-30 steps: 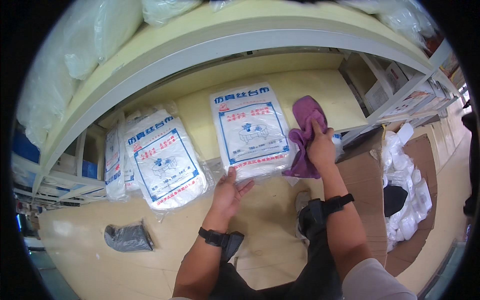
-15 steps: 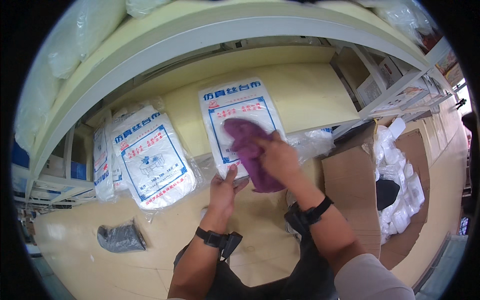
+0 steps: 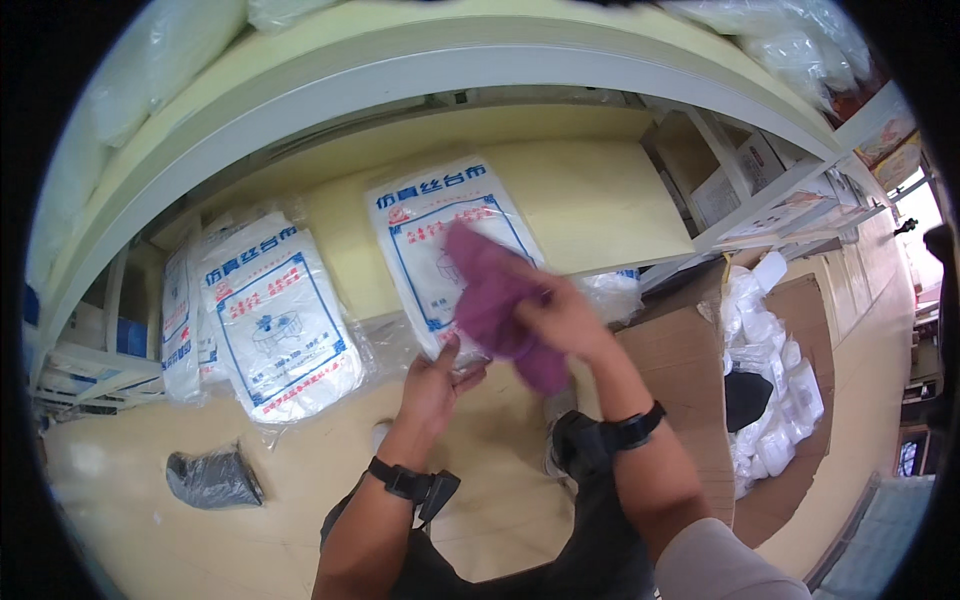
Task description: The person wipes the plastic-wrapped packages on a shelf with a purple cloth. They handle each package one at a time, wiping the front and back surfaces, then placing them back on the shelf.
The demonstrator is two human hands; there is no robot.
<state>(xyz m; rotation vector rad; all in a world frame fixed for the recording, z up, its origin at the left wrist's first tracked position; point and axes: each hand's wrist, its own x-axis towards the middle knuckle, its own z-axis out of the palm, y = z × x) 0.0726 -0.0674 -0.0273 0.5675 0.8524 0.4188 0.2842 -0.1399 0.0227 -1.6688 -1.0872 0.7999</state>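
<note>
A white plastic package [image 3: 410,240] with blue and red print lies on the yellow shelf, its near end reaching over the front edge. My left hand [image 3: 432,388] has that near end pinched, thumb on top and fingers beneath. Bunched in my right hand [image 3: 560,318] is a purple cloth [image 3: 490,305], closed in the fingers over the package's lower right part. The cloth is slightly blurred and hides some of the print. To the left, similar white packages [image 3: 275,330] lie overlapping on the shelf, their ends hanging past its edge.
An open cardboard box [image 3: 680,385] at the right holds white plastic-wrapped items [image 3: 790,400] and a black object [image 3: 747,400]. A dark bundle in clear plastic [image 3: 213,478] lies on the floor at the left. The upper shelf's pale edge [image 3: 470,55] arches overhead.
My right hand has shifted the purple cloth slightly lower on the package, and its shape has changed. My left hand stays at the near end. The whole view has shifted a little.
</note>
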